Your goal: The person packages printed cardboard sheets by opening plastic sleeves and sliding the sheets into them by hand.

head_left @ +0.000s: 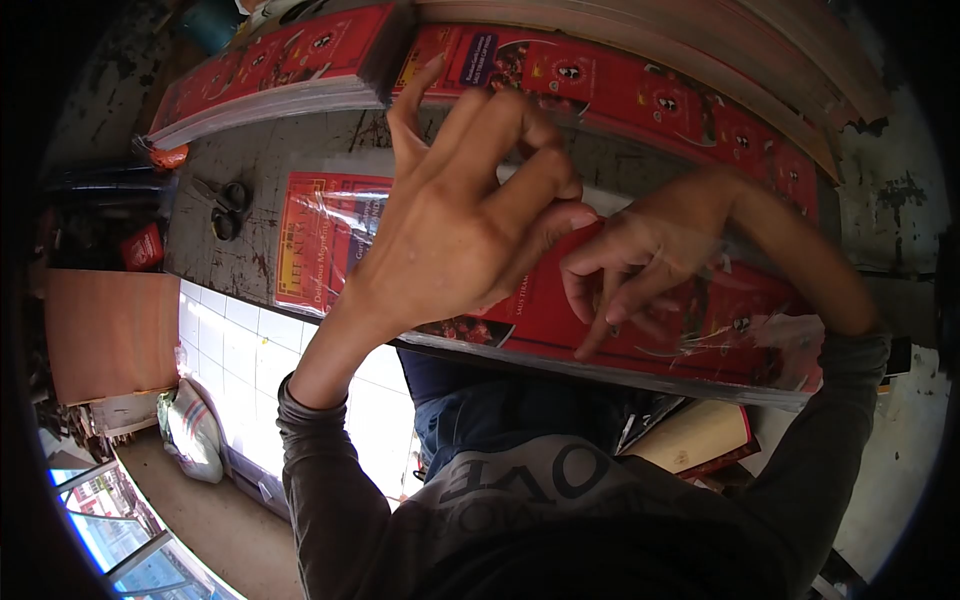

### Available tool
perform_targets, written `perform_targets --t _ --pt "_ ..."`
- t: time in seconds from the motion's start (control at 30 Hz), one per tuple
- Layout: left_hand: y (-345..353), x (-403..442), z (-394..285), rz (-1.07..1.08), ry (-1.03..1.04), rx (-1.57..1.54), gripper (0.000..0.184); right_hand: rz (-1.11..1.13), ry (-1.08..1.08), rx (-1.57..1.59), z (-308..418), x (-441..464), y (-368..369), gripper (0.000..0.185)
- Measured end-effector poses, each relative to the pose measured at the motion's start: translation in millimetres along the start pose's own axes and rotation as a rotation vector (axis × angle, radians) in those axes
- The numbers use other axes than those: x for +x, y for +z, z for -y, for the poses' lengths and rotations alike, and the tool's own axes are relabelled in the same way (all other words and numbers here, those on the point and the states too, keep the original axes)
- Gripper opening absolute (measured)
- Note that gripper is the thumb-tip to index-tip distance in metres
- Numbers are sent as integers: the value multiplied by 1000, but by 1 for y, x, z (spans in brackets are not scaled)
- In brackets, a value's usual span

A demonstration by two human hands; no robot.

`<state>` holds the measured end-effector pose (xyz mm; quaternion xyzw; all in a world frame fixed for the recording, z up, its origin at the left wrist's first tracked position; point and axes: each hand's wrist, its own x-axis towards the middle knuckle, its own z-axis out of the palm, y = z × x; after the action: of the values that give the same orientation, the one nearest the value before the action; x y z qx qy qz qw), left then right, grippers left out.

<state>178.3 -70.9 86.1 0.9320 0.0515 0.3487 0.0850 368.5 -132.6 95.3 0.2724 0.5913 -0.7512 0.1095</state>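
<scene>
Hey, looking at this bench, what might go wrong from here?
The clear plastic over the red printed stack might crease or tear if the left hand or right hand snags it. That stack lies along the near edge of the bench, so a pull toward the body could drag it off. The scissors might get knocked if it slides left.

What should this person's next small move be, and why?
Probably slide the right hand toward the right end of the red Lee Kum Kee stack and smooth the clear plastic there: the plastic looks wrinkled at that end, and the hand is over the stack, short of it.
</scene>
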Motion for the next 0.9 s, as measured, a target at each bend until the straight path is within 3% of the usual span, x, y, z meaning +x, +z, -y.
perform_targets --t 0.2,0.63,0.9 --pt "1 0 0 8 -5 9 20 72 12 53 2 0 -5 22" --pt "4 -1 2 -16 8 32 21 14 -31 141 -5 -4 -5 23" --pt "7 -2 2 -27 5 33 21 -251 -121 397 -17 -17 2 29"
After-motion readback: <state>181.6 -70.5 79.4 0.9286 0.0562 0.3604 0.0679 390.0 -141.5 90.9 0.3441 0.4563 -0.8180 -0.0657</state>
